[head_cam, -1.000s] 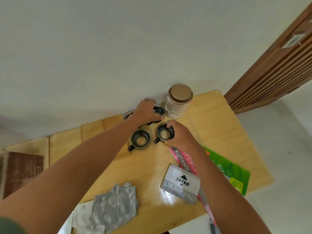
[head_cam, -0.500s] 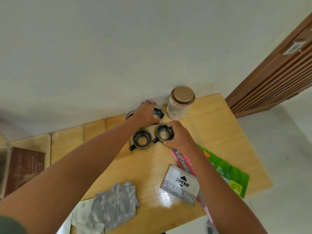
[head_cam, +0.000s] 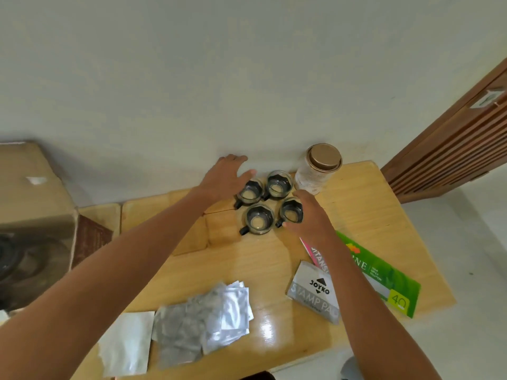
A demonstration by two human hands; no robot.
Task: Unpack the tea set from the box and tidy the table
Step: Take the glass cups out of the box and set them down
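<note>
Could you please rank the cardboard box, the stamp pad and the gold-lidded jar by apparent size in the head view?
1. cardboard box, cut off by the frame.
2. stamp pad and jar: roughly alike; the pad lies nearer the camera, so unranked.

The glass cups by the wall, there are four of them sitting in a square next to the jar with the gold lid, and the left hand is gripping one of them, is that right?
Not quite. The head view shows the left hand open beside the four glass cups, gripping none. The cups do sit in a square next to the jar with the gold lid.
</note>
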